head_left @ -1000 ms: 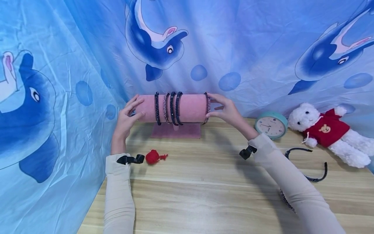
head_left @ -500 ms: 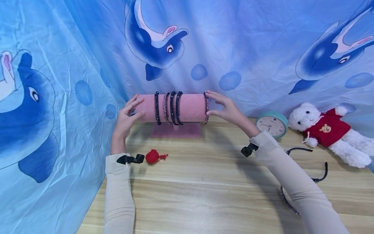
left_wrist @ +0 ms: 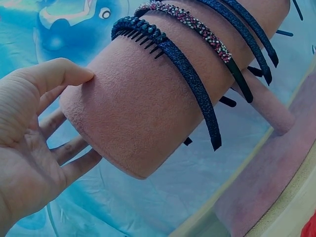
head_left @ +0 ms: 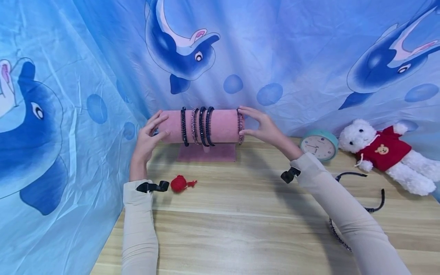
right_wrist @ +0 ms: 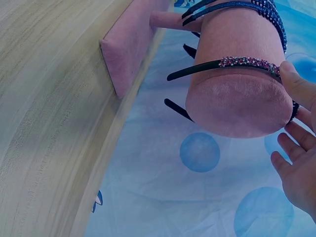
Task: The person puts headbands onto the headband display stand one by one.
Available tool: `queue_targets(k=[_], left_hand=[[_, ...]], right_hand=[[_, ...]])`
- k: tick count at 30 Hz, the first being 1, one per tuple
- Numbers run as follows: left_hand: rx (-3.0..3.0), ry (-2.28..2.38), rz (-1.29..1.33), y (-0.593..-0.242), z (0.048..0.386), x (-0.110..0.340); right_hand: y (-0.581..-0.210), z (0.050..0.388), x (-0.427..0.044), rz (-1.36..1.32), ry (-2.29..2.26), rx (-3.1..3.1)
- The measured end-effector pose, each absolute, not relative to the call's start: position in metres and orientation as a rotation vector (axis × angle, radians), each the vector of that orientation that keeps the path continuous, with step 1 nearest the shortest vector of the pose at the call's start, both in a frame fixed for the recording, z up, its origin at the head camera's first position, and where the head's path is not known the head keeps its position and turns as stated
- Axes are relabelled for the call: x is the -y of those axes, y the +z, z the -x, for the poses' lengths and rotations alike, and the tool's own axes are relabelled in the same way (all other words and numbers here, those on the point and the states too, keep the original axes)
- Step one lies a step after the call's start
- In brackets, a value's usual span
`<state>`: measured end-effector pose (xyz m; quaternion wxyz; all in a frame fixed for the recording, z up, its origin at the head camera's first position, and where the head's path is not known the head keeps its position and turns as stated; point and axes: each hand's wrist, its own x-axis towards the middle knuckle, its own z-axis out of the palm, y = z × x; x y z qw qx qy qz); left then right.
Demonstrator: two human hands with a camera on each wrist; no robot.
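Observation:
A pink padded roll (head_left: pixel 223 126) lies level on its stand (head_left: pixel 207 153). Its left end is gripped by the left hand (head_left: pixel 141 147); in the left wrist view the thumb of that hand (left_wrist: pixel 34 118) presses the roll's surface (left_wrist: pixel 131 103) and the fingers reach round the rim. Around the right end sits a pink-glitter headband (head_left: pixel 240 128), held by the right hand (head_left: pixel 268 131). The right wrist view has this headband (right_wrist: pixel 242 62) just inside the end face, under the thumb of the right hand (right_wrist: pixel 303 182). Several dark and glittery headbands (head_left: pixel 203 126) circle the roll left of centre.
A red knitted item (head_left: pixel 178 183) lies near the left wrist. At the right are a teal clock (head_left: pixel 319 146), a white plush bear in red (head_left: pixel 383 151) and more headbands (head_left: pixel 378 206), partly behind the right sleeve. A dolphin-print curtain (head_left: pixel 254 49) hangs behind.
The pink-glitter headband has shifted slightly left along the roll from its right end, and the right hand has moved left with it. The left hand has kept its grip.

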<state>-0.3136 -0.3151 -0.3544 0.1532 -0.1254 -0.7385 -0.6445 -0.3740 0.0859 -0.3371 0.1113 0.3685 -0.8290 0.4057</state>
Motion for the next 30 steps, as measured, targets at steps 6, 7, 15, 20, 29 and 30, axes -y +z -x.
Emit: queue_targets(k=[6,7,15,20,29,30], left_hand=[[2.125,-1.827,0.362,-0.356,0.315,0.317],[2.125,-1.827,0.362,-0.356,0.315,0.317],[2.123,-1.833,0.361,-0.355,0.314,0.316],[2.122,-1.836,0.361,-0.355,0.313,0.315],[2.111,-1.844,0.371,-0.354,0.314,0.315],[2.11,-1.845,0.371,-0.354,0.314,0.315]], right_hand=[[-0.338,0.374,-0.08,-1.1,1.189,2.42],[-0.338,0.374,-0.079,-1.102,1.18,2.417],[-0.34,0.373,-0.071,-1.116,1.133,2.409],[-0.34,0.372,-0.064,-1.11,1.089,2.421],[-0.339,0.369,-0.052,-1.107,1.0,2.424],[-0.339,0.369,-0.051,-1.107,0.986,2.429]])
